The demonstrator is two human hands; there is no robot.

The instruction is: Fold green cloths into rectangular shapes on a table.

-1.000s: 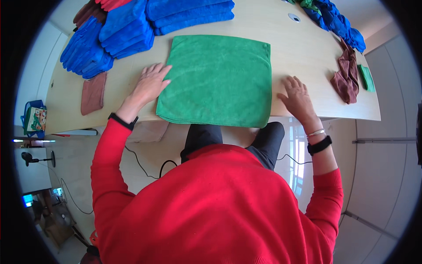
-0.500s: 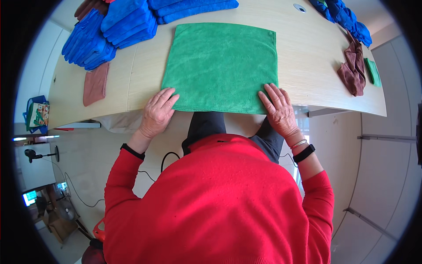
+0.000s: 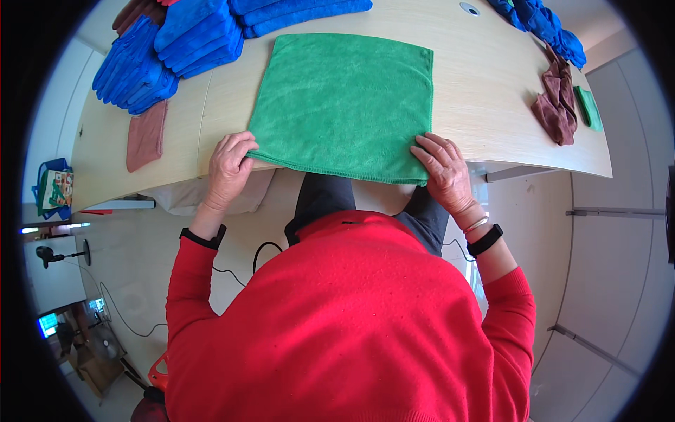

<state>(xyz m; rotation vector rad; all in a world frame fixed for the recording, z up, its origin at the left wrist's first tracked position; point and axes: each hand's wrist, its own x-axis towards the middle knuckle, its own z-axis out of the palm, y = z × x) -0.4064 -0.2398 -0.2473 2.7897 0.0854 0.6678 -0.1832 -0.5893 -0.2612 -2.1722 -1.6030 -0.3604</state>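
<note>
A green towel (image 3: 344,102) lies spread on the pale wooden table, its near edge hanging slightly over the table's front. My left hand (image 3: 230,162) pinches the towel's near left corner, fingers curled on top. At the near right corner, my right hand (image 3: 445,169) has its bent fingers over the cloth and grips the edge; the thumb is mostly hidden. The near edge sags a little between the two hands, and the far part lies flat.
Stacks of folded blue towels (image 3: 200,39) stand at the far left, beside a folded brown cloth (image 3: 146,137). On the right lie a crumpled brown cloth (image 3: 557,98), a small green cloth (image 3: 588,107) and bunched blue cloth (image 3: 545,27). The table (image 3: 485,105) has a curved front edge.
My left hand has moved left and a little up, its fingers now closed on the towel's corner. My right hand has tightened on its corner. The whole view has shifted slightly.
</note>
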